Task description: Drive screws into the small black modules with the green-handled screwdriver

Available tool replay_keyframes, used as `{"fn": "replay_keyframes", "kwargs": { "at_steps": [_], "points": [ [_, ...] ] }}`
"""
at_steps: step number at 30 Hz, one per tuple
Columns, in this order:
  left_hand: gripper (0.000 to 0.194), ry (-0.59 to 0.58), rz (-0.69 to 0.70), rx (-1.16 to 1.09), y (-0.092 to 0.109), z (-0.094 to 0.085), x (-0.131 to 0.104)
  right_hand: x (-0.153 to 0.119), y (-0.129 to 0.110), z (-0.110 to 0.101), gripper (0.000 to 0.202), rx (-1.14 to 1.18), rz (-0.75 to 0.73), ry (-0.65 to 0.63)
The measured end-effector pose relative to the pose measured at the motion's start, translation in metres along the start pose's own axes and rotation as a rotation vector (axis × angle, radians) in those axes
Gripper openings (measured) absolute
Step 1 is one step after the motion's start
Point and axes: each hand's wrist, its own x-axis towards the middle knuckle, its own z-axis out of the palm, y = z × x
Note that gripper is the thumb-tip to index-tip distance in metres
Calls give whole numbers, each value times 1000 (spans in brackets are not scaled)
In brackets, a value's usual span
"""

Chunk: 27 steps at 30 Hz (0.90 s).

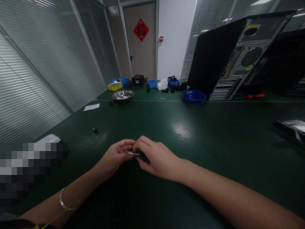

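Observation:
My left hand (115,159) and my right hand (158,157) meet low over the green table (147,119). Between their fingertips is a small thin piece with a bright, silvery edge (132,153); the fingers hide most of it, and its kind cannot be made out. Both hands are closed, with thumbs and fingers pinched around this piece. A silver bracelet circles my left wrist. To the left of the hands, a small dark board-like part with a greenish patch (95,130) lies flat on the table.
Toward the far edge stand a metal bowl (123,96), a yellow bin (115,86), a blue bin (194,96) and a white device (162,84). A black computer tower (216,54) rises at right, near a red-handled tool (256,95). White paper (91,107) lies left.

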Motion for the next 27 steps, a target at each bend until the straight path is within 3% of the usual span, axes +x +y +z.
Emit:
{"fn": "replay_keyframes", "kwargs": {
  "at_steps": [13, 27],
  "points": [
    [50, 35, 8, 44, 1, 7, -4, 0, 2, 6, 25, -28, 32, -18],
    [41, 21, 73, 84, 0, 6, -4, -2, 2, 8, 36, 11, 49, 25]
  ]
}}
